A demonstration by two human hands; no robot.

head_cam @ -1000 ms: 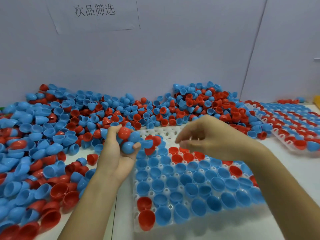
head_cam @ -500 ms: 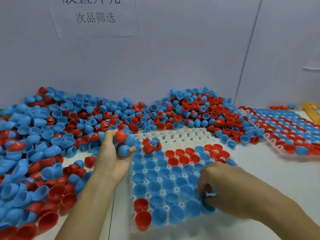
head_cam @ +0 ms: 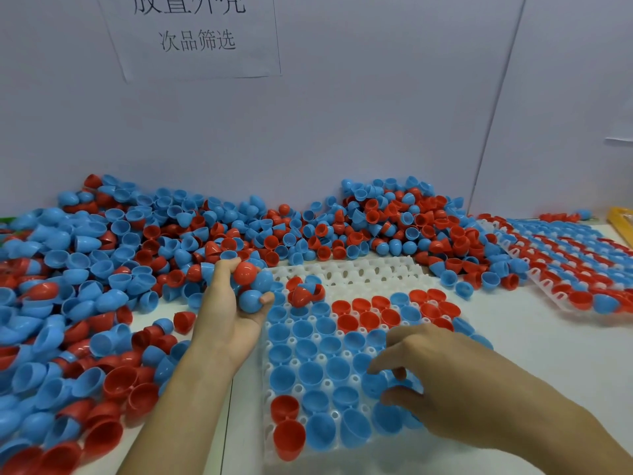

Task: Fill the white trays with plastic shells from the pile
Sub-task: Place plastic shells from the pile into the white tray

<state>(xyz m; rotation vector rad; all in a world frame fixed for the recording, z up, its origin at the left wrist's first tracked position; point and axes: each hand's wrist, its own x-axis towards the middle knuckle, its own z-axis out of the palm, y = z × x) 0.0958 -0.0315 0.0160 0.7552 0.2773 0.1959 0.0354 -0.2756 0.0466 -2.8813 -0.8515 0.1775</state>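
A white table [head_cam: 534, 337] stands against a pale wall [head_cam: 342, 132], seen from above the person's two bare forearms. A huge pile of red and blue plastic shells [head_cam: 102, 269] covers the table from nine o'clock round to twelve o'clock, heaped against the wall.

At the centre lies a white tray [head_cam: 349, 272] with rows of cups. Most cups hold blue shells sitting mouth up, with a band of red ones toward one o'clock and two red ones at its near left corner. The far rows of the tray are bare white cups. A few loose shells lie tipped over on the tray at its far left.

The left hand [head_cam: 229, 313] sits at the tray's left edge, at about ten o'clock from the tray's middle, palm up, fingers curled round a clutch of shells [head_cam: 250, 286]: one red, the others blue.

The right hand [head_cam: 435, 378] hovers over the tray's near right part, at about four o'clock, fingers bent and spread, tips touching or just above the blue shells seated there. I cannot tell whether it pinches one.

A second tray [head_cam: 561, 269], filled with red and blue shells, lies at two o'clock. A paper sign [head_cam: 195, 36] with printed characters is stuck on the wall at eleven o'clock
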